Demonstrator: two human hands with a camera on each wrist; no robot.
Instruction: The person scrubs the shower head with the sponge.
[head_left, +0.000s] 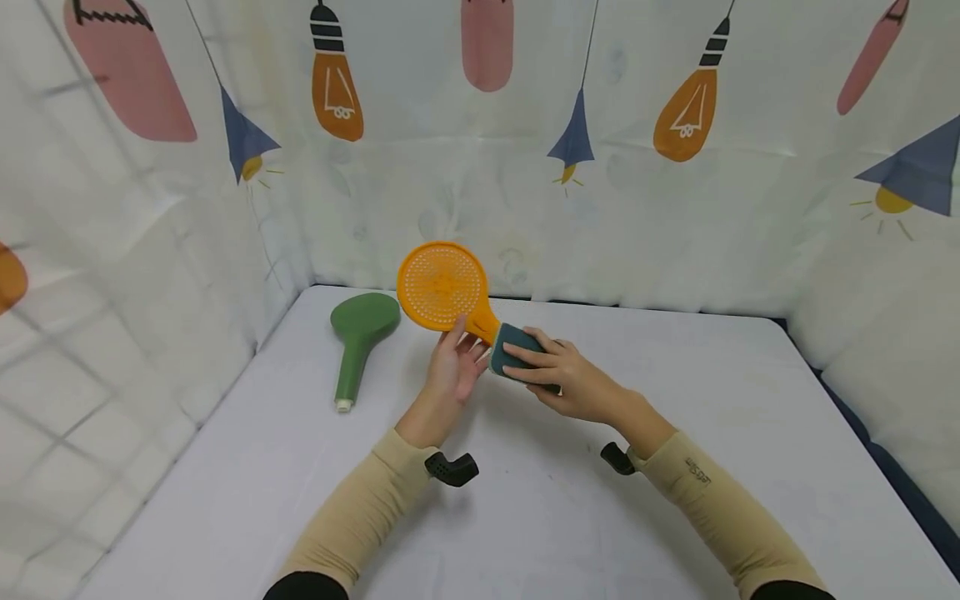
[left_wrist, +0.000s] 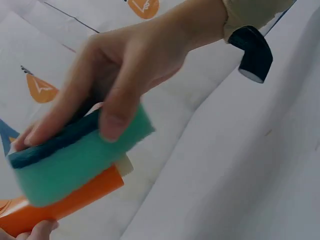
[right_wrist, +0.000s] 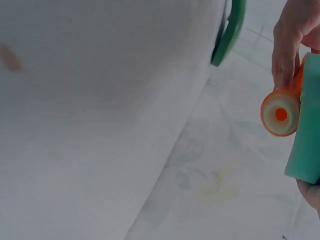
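An orange shower head [head_left: 442, 286] with a perforated round face is held up over the table by my left hand [head_left: 450, 372], whose fingers and thumb are at its neck and handle. My right hand [head_left: 573, 381] grips a sponge [head_left: 514, 352] with a dark scouring side and a light green foam side. In the left wrist view, the foam of the sponge [left_wrist: 75, 167] lies against the orange handle [left_wrist: 97, 194]. The pale hollow end of the shower head [right_wrist: 280, 114] shows beside the sponge [right_wrist: 307, 135] in the right wrist view. The sponge hides much of the handle.
A green shower head [head_left: 365, 323] with a white connector lies on the white table [head_left: 570, 508], left of my left hand. Behind the table hangs a patterned curtain [head_left: 465, 183], with more fabric at both sides. Dark wrist mounts stick out from both sleeves.
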